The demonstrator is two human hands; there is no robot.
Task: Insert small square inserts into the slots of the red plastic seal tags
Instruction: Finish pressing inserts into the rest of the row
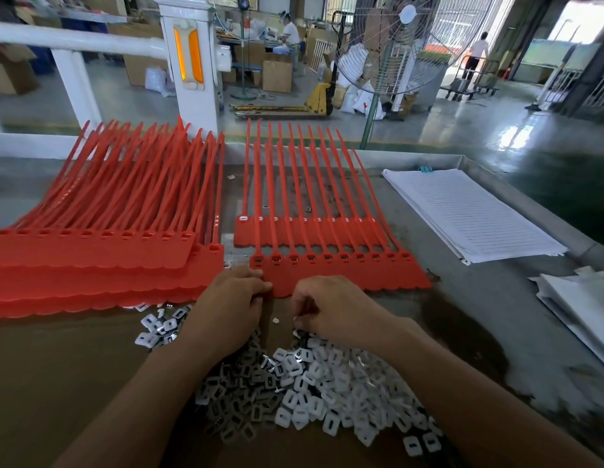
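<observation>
A strip of joined red seal tags [354, 275] lies flat in the middle of the table, and its row of slots shows inserts in them. A second strip [293, 233] lies just behind it. A thick stack of red tag strips [101, 261] sits to the left. A heap of small white and grey square inserts [314, 393] spreads in front of me. My left hand [231, 307] pinches the near left corner of the front strip. My right hand [331, 307] hovers with curled fingers over the far edge of the heap; what its fingertips hold is hidden.
A pile of lined white paper sheets [469, 214] lies at the right, with more white sheets [584, 298] at the right edge. Brown cardboard [57, 366] covers the near left of the table. Beyond the table stand a white pillar [189, 62] and a standing fan [405, 35].
</observation>
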